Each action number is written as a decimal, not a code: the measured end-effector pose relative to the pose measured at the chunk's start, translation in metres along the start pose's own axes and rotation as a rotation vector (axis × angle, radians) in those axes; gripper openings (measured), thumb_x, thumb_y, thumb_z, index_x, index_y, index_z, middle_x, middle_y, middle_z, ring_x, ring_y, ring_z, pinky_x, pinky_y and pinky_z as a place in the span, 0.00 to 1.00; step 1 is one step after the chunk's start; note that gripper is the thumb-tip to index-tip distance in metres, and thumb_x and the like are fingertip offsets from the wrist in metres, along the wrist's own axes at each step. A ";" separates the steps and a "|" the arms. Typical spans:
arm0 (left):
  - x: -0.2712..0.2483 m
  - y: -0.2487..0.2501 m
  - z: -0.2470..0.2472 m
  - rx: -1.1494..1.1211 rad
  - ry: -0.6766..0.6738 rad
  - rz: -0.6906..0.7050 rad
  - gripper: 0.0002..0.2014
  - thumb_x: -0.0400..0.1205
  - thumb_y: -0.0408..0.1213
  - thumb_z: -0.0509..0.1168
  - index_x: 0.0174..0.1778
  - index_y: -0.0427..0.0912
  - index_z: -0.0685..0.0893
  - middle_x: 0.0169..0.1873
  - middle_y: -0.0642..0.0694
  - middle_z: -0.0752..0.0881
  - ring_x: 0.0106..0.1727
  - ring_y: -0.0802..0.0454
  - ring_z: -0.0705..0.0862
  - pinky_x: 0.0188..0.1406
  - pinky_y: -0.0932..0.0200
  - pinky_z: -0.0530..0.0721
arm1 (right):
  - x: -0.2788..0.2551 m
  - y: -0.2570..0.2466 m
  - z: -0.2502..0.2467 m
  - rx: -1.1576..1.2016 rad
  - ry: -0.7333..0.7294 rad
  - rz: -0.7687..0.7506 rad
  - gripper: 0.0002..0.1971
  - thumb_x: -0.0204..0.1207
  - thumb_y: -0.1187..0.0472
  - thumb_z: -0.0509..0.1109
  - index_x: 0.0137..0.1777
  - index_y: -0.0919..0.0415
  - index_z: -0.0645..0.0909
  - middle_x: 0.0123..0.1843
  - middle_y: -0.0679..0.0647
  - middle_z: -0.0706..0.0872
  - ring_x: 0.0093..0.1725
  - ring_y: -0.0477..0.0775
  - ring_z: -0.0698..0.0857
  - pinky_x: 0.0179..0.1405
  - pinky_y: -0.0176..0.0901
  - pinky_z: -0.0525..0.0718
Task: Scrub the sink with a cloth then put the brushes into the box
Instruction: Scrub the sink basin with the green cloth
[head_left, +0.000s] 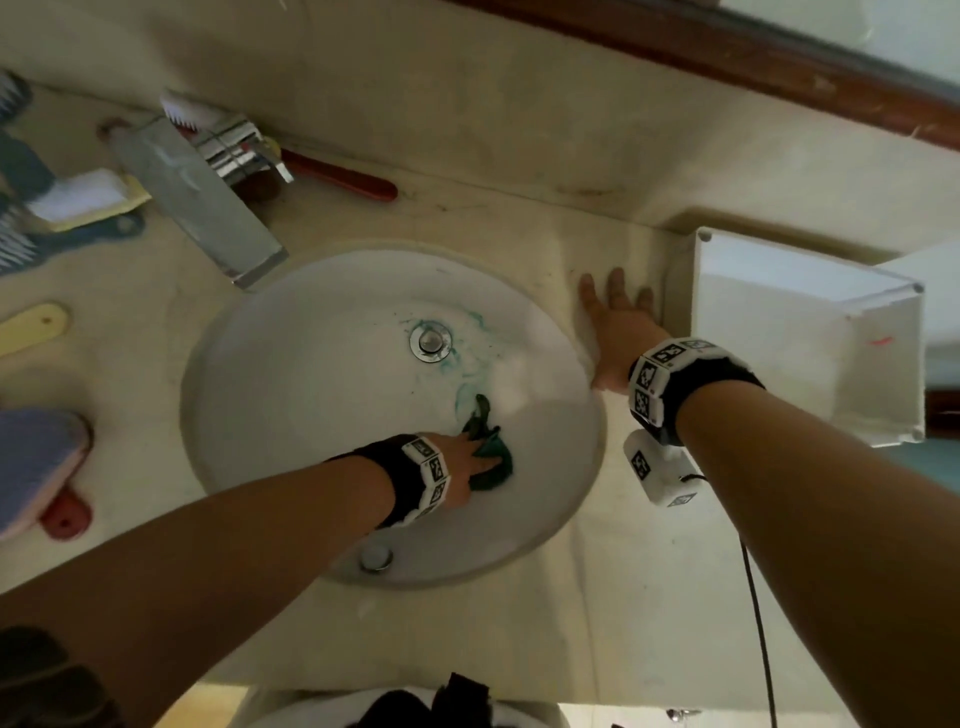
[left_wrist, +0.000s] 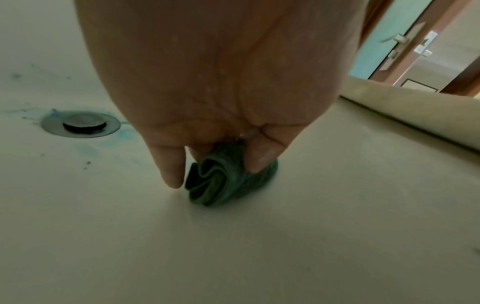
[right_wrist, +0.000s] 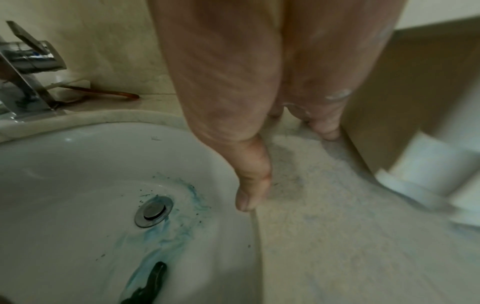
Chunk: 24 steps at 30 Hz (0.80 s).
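A round white sink carries blue-green smears around its drain. My left hand is low in the bowl, right of centre. It pinches a bunched dark green cloth between fingers and thumb and presses it on the porcelain. A tail of the cloth trails toward the drain. My right hand lies flat and open on the counter, between the sink rim and the white box. Several brushes lie on the counter at the left, among them a red-handled brush behind the tap.
A chrome tap reaches over the sink's back left rim. A blue brush with a red handle, a yellow handle and a white-and-yellow scrubber sit left of the sink. The open box stands against the wall corner.
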<state>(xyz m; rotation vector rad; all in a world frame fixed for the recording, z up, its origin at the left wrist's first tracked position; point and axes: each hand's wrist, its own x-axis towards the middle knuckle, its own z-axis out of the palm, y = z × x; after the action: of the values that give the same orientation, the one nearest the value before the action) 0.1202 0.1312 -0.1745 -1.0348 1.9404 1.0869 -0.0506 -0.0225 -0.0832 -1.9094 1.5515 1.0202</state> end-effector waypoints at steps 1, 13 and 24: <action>-0.001 -0.003 -0.004 0.011 0.012 -0.015 0.32 0.87 0.42 0.54 0.85 0.56 0.46 0.85 0.46 0.45 0.84 0.43 0.54 0.77 0.50 0.64 | 0.001 -0.001 0.000 -0.003 0.001 -0.001 0.66 0.68 0.62 0.82 0.82 0.44 0.26 0.85 0.54 0.26 0.83 0.74 0.36 0.79 0.75 0.56; -0.011 -0.012 0.014 0.092 0.010 -0.058 0.37 0.83 0.47 0.56 0.85 0.58 0.43 0.85 0.51 0.43 0.85 0.48 0.44 0.79 0.45 0.62 | 0.003 0.003 0.000 -0.008 0.002 0.014 0.68 0.66 0.61 0.84 0.82 0.43 0.26 0.85 0.54 0.27 0.83 0.73 0.35 0.78 0.76 0.56; 0.012 -0.036 -0.020 -0.018 0.031 -0.145 0.38 0.82 0.49 0.56 0.85 0.58 0.41 0.85 0.50 0.40 0.85 0.46 0.41 0.82 0.42 0.57 | 0.008 0.004 0.000 -0.028 -0.030 0.039 0.70 0.63 0.61 0.86 0.82 0.43 0.25 0.85 0.54 0.26 0.83 0.73 0.35 0.76 0.76 0.62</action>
<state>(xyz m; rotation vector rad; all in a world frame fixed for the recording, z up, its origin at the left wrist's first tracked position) 0.1422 0.0973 -0.1886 -1.1886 1.8510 1.0149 -0.0541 -0.0284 -0.0888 -1.8802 1.5714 1.0879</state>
